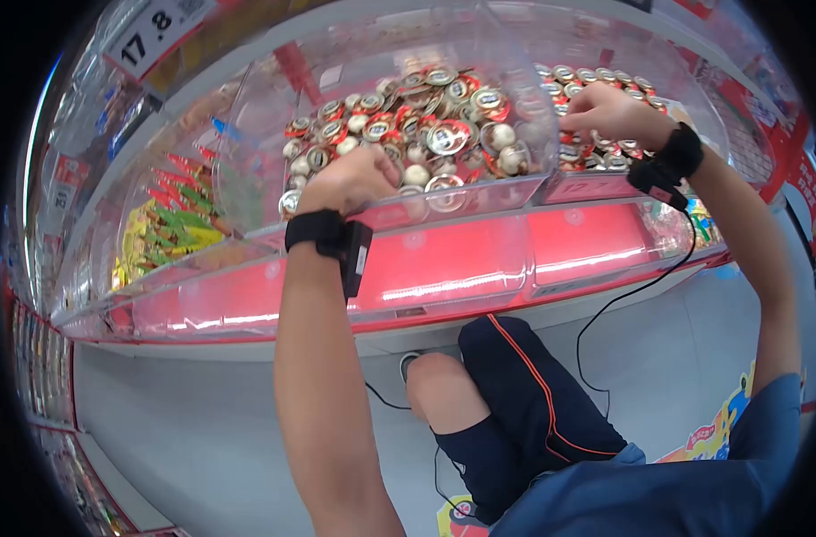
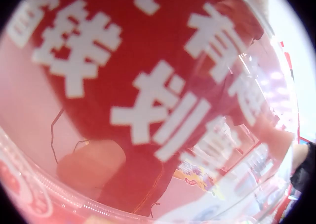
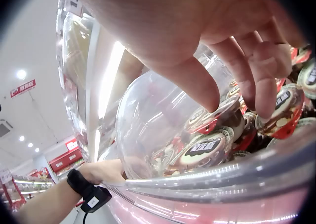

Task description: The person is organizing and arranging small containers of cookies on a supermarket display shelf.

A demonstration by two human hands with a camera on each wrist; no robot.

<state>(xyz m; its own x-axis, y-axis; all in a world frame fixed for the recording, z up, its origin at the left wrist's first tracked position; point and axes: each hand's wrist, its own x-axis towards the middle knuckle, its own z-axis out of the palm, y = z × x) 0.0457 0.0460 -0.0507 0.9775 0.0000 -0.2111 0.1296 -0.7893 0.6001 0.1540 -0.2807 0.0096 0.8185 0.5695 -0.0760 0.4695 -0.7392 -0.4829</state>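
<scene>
My left hand [image 1: 354,179] hangs over the front edge of a clear bin [image 1: 479,192] heaped with small snack cups [image 1: 448,136], which have round printed lids and red and white sides. Its fingers curl down toward the cups, and their tips are hidden; I cannot tell what they hold. Over the neighbouring bin, my right hand [image 1: 618,116] reaches in from the front. In the right wrist view its thumb [image 3: 200,85] and fingers [image 3: 261,81] hang loosely apart, close above similar lidded cups [image 3: 202,147]. The left wrist view shows no left hand up close, only glossy clear plastic with reflections.
A clear divider [image 1: 524,80] stands between the two cup bins. Bags in red, green and yellow [image 1: 170,215] fill a bin at left. Below runs a pink-red lower shelf [image 1: 444,259]. A price sign [image 1: 153,31] hangs upper left. A black cable [image 1: 623,300] trails from the right wrist.
</scene>
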